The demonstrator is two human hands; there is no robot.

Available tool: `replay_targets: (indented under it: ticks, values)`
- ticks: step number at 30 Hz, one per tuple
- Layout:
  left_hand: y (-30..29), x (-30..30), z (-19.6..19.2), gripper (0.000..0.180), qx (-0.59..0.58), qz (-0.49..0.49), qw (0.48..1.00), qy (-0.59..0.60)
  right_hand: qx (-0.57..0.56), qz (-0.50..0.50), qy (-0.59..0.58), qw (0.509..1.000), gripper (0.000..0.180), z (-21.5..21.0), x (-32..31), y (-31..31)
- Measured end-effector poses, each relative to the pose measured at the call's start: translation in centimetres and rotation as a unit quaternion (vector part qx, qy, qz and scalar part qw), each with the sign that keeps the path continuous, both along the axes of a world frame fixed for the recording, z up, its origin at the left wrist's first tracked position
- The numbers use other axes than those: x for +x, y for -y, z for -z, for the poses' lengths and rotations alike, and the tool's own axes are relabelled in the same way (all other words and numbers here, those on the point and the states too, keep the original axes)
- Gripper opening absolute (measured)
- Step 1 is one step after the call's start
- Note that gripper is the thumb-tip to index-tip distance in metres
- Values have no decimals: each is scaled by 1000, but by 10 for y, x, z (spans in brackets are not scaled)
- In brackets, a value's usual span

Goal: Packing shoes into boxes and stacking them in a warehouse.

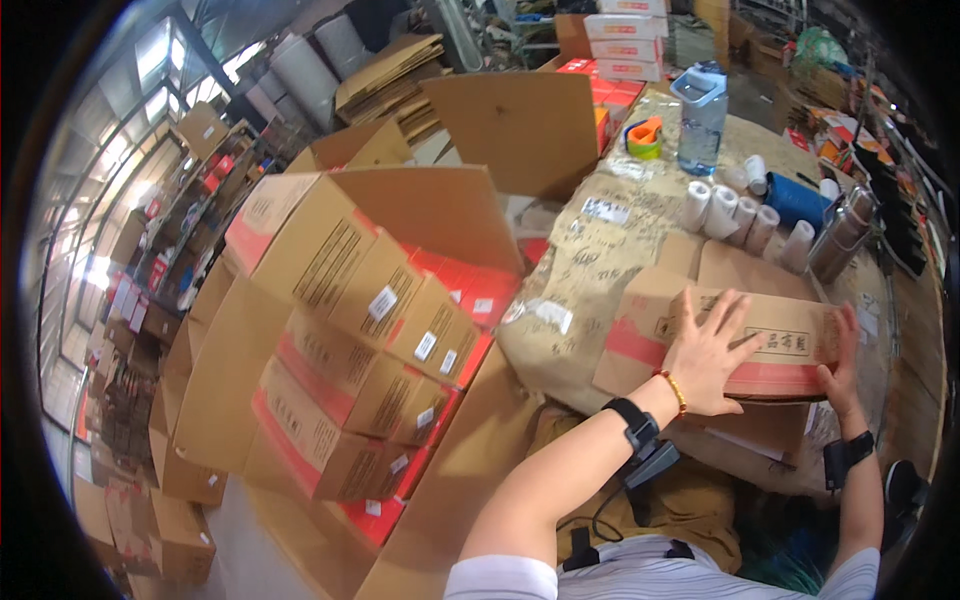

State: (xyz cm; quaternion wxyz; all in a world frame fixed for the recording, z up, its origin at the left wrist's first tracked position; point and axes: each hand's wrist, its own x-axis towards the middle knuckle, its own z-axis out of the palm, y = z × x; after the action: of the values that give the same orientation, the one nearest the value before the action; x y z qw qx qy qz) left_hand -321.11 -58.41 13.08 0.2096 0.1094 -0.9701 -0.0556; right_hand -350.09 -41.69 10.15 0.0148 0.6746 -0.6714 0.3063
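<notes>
A brown cardboard box (640,320) with red bands and dark print lies on the work table in front of me. My left hand (712,350) rests flat against its printed panel, fingers spread wide. At the box's right end, my right hand (842,365) grips the edge, thumb on the near side. Raised brown flaps (740,270) stand along the far side of the box. A folded piece of cardboard (765,428) shows beneath it, near the table's front edge.
A large open carton (225,375) on my left holds several stacked brown boxes (375,310) and red boxes. On the paper-covered table (560,250) stand a blue water bottle (702,120), tape rolls (648,138), several white rolls (722,210) and a metal flask (843,235).
</notes>
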Motion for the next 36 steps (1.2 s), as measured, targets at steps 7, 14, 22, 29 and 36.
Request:
replay_targets:
  ticks: [7, 14, 22, 29, 36]
  values:
    - [-21, 17, 25, 71, 83, -29, 985, -151, -98, 134, 355, 920, 62, 22, -16, -15]
    - [19, 17, -29, 46, 230, -134, 914, -305, 70, 139, 353, 922, 38, -62, -5, -22]
    - [36, 1, -3, 46, 71, -148, 965, -203, -201, 199, 243, 928, 21, -6, 28, 19]
    - [0, 9, -29, 109, -64, -13, 998, 14, -134, 158, 436, 876, 15, -3, 36, 3]
    - [-35, 50, 4, 54, -217, 31, 959, -181, 131, 65, 765, 627, 69, -48, 94, -41]
